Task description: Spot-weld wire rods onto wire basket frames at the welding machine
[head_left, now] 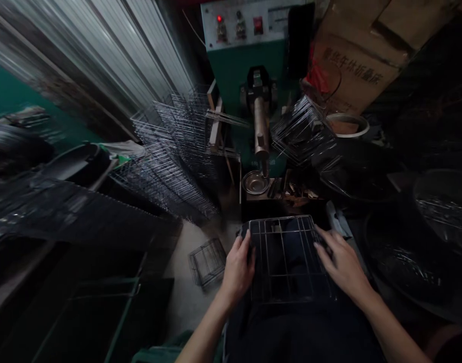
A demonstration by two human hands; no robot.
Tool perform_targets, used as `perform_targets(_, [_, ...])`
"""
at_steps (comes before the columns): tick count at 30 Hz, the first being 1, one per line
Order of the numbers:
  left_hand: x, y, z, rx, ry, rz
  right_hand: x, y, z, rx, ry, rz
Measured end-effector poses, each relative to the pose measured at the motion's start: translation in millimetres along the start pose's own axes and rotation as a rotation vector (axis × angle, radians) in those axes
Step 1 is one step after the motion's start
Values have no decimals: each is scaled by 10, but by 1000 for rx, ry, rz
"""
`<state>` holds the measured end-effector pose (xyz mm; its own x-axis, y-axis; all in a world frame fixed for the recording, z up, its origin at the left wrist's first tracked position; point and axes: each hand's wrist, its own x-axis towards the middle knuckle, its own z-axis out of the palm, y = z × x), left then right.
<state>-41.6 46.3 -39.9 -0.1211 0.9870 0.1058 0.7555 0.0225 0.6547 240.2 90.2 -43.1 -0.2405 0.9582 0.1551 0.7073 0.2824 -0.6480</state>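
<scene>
A rectangular wire rack (282,252) lies over the person's dark-clothed lap, low in the middle of the view. My left hand (238,264) grips its left side, fingers closed at the upper left corner. On the opposite side, my right hand (340,259) holds the rack's right edge, thumb and fingers pressed near the upper right corner. Just beyond the rack stands a green machine (231,65) with a metal arm (260,126) pointing down toward the person. A small metal bowl (255,182) sits under the arm's tip.
Stacked wire grids (174,151) stand left of the machine. A small wire basket (207,262) lies on the floor. Bundled wire frames (302,131) are at the right, near dark basins (405,262) holding metal parts. A cardboard box (352,70) stands behind.
</scene>
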Motion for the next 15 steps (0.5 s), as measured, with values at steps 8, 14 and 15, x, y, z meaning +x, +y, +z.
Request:
perform_targets(8, [-251,-312,-65,-95,-155,88,-181,231,-125,283,-290,-9])
perform_targets(14, [-295,-381,-86,5,-312,231,-241,79,-380,277,-611,135])
perform_targets(15, [-288,-374,-56,13,-301,220,-216,107,-388,265,-620,128])
